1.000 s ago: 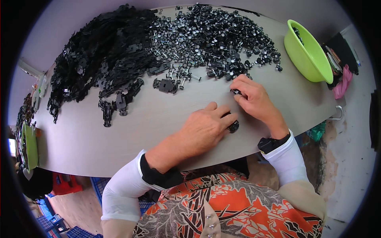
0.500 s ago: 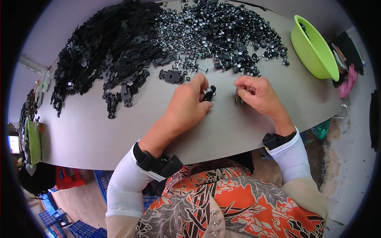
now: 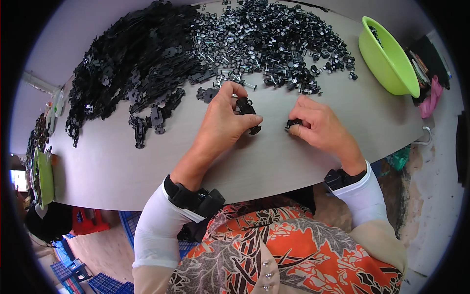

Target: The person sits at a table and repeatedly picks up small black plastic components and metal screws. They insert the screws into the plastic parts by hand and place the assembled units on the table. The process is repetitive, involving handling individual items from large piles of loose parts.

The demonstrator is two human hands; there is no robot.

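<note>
My left hand (image 3: 219, 115) is closed on a black toy car chassis (image 3: 248, 109), gripped between thumb and fingers and tilted above the table. Wheels show near its far end. To the right, my right hand (image 3: 320, 126) pinches a small black wheel axle (image 3: 293, 124) low over the tabletop, partly hidden by the fingers. Just beyond my left hand lies another chassis (image 3: 206, 94), partly covered by it. A heap of black chassis (image 3: 142, 54) spreads at the far left. Beside it is a heap of wheel axles (image 3: 274, 44) with metal rods and black wheels.
A green basin (image 3: 391, 63) stands at the table's right edge, with dark pieces inside. Another green basin (image 3: 45, 179) is at the left edge. Loose chassis (image 3: 140, 131) lie in front of the left heap. Blue crates (image 3: 105, 283) and a red stool (image 3: 88, 220) are below the table.
My left hand has turned, so more of the chassis shows. The right hand has shifted slightly right and down, and the wheel axle in its fingers shows more clearly.
</note>
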